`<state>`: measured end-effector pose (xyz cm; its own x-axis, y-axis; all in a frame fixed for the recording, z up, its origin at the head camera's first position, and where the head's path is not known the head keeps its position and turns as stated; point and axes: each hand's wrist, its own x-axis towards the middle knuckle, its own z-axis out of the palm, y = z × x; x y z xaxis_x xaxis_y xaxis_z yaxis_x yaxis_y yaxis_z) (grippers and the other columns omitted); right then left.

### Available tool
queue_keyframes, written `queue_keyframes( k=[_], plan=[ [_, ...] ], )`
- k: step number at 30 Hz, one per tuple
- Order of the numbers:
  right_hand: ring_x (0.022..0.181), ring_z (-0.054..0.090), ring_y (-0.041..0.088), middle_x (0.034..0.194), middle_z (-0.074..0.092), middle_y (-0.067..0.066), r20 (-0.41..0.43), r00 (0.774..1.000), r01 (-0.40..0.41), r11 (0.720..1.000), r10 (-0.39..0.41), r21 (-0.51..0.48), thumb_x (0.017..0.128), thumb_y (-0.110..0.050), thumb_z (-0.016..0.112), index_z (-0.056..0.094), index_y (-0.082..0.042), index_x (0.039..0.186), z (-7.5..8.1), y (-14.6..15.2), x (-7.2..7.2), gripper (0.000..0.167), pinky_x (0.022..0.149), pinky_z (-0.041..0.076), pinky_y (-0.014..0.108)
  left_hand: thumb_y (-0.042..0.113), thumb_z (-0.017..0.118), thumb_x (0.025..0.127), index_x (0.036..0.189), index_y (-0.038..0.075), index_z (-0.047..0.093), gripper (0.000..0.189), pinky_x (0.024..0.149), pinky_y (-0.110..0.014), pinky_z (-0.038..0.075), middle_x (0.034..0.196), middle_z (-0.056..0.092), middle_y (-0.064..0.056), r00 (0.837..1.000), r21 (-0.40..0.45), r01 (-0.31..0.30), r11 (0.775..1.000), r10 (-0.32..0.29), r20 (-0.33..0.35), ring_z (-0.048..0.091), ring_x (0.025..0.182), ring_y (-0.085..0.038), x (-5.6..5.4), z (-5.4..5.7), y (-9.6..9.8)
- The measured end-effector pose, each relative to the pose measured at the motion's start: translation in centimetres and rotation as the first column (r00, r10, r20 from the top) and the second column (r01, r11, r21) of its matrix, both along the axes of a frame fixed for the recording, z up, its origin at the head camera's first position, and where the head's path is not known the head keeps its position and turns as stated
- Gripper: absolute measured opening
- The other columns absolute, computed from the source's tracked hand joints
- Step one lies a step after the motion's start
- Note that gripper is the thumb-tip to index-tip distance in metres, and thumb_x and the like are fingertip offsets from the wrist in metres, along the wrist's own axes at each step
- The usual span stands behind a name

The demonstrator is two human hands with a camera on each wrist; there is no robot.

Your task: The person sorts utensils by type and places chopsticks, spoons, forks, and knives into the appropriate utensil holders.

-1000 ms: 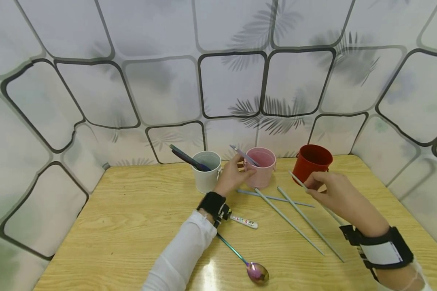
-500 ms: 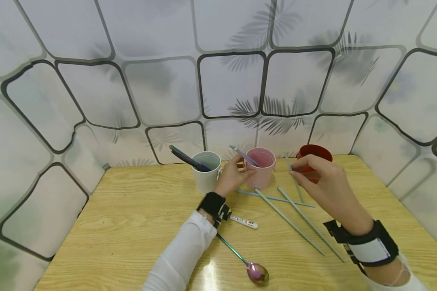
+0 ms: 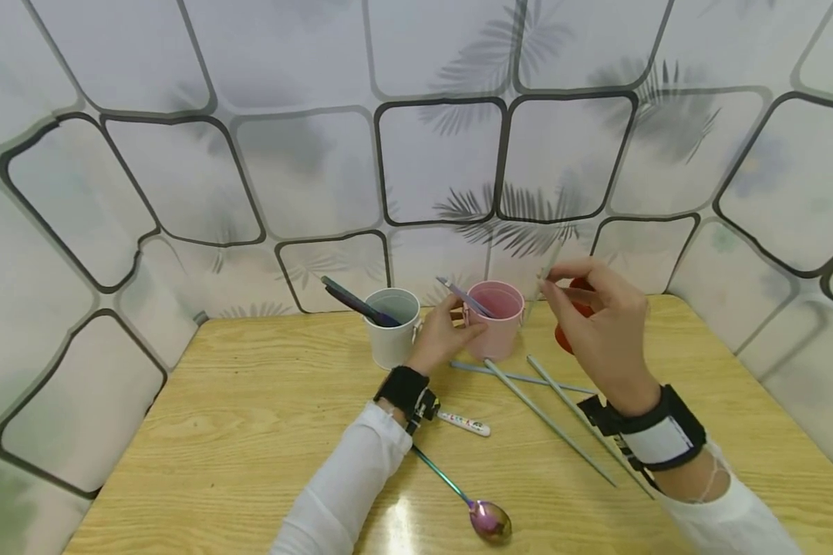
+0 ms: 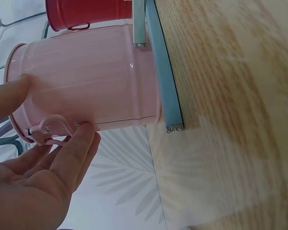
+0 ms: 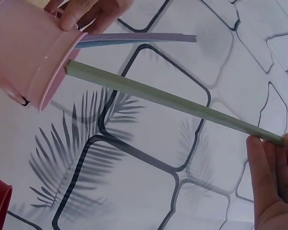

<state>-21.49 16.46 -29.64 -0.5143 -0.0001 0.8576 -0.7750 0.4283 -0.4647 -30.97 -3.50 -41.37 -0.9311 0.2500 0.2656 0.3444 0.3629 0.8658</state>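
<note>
My left hand (image 3: 444,339) holds the side of a small pink bucket (image 3: 501,339), thumb on the near side and fingers by its handle loop. Purple and blue chopsticks (image 5: 149,37) lean out of that bucket. Between the fingertips of my right hand (image 3: 607,331) is a pale green chopstick (image 5: 173,103), pinched near one end. Its other, square end overlaps the bucket's rim in the right wrist view. Below the bucket lie a blue chopstick (image 4: 164,72) and two more green chopsticks (image 3: 551,422) on the table.
A white bucket (image 3: 391,348) with dark sticks stands left of the pink one. The red bucket (image 3: 564,339) is partly hidden behind my right hand. Nearer on the table (image 3: 250,432) lie a white patterned handle (image 3: 463,423) and an iridescent spoon (image 3: 490,522).
My right hand has lifted the green chopstick from in front of the red bucket, moved it left and up, and turned it steeper beside the pink bucket. The left hand stays put.
</note>
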Motion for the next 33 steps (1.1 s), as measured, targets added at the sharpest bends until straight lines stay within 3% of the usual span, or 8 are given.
queue_keyframes(
  k=[5, 14, 21, 24, 33],
  plan=[
    [0.092, 0.069, 0.011, 0.095, 0.071, 0.016, -0.036, 0.998, -0.044, 0.998, 0.043, -0.047, 0.084, 0.015, 0.076, 0.071, 0.008, 0.100, 0.1, -1.4, -1.8, 0.018, 0.084, 0.060, 0.020, 0.015, 0.082, 0.090, 0.137, 0.003, 0.060, 0.054, 0.098, -0.043, 0.058, 0.132, 0.065, -0.021, 1.000, -0.001, 0.001, 1.000, -0.001, 0.005, 0.067, 0.118, -0.036, 0.0, -0.1, 0.1],
    [0.093, 0.071, 0.026, 0.099, 0.074, 0.014, -0.061, 0.997, -0.034, 0.994, 0.040, 0.100, 0.088, 0.007, 0.077, 0.072, 0.004, 0.103, -1.9, -3.1, -5.3, 0.016, 0.088, 0.058, 0.020, 0.017, 0.082, 0.091, 0.138, 0.005, 0.059, 0.053, 0.101, -0.044, 0.056, 0.133, 0.065, -0.020, 1.000, -0.007, 0.013, 1.000, -0.013, -0.001, 0.065, 0.121, -0.035, 0.0, 0.0, 0.1],
    [0.089, 0.073, 0.028, 0.097, 0.074, 0.016, -0.067, 0.997, -0.025, 0.975, 0.041, 0.219, 0.088, 0.006, 0.078, 0.072, 0.004, 0.101, -3.3, -4.2, -7.6, 0.015, 0.078, 0.064, 0.041, 0.016, 0.081, 0.091, 0.140, 0.005, 0.058, 0.055, 0.101, -0.045, 0.056, 0.136, 0.063, -0.020, 1.000, -0.016, 0.004, 1.000, -0.004, 0.013, 0.064, 0.122, -0.036, 0.1, 0.0, 0.0],
    [0.088, 0.072, 0.029, 0.097, 0.073, 0.016, -0.031, 0.999, -0.033, 0.963, 0.043, 0.266, 0.089, 0.006, 0.077, 0.071, 0.003, 0.102, -4.1, -4.4, -8.2, 0.014, 0.078, 0.064, 0.045, 0.015, 0.080, 0.092, 0.142, 0.004, 0.056, 0.057, 0.101, -0.046, 0.056, 0.138, 0.062, -0.020, 1.000, -0.016, 0.006, 1.000, -0.005, 0.014, 0.064, 0.122, -0.037, 0.1, 0.0, -0.1],
    [0.092, 0.070, 0.026, 0.098, 0.071, 0.014, 0.152, 0.987, -0.096, 0.941, 0.048, 0.324, 0.091, 0.008, 0.073, 0.070, 0.000, 0.104, -5.3, -4.8, -9.0, 0.015, 0.079, 0.064, 0.042, 0.017, 0.079, 0.093, 0.144, 0.011, 0.056, 0.056, 0.102, -0.043, 0.055, 0.139, 0.061, -0.018, 1.000, -0.017, 0.009, 1.000, -0.009, 0.025, 0.062, 0.126, -0.034, 0.2, 0.0, -0.1]
  ],
)
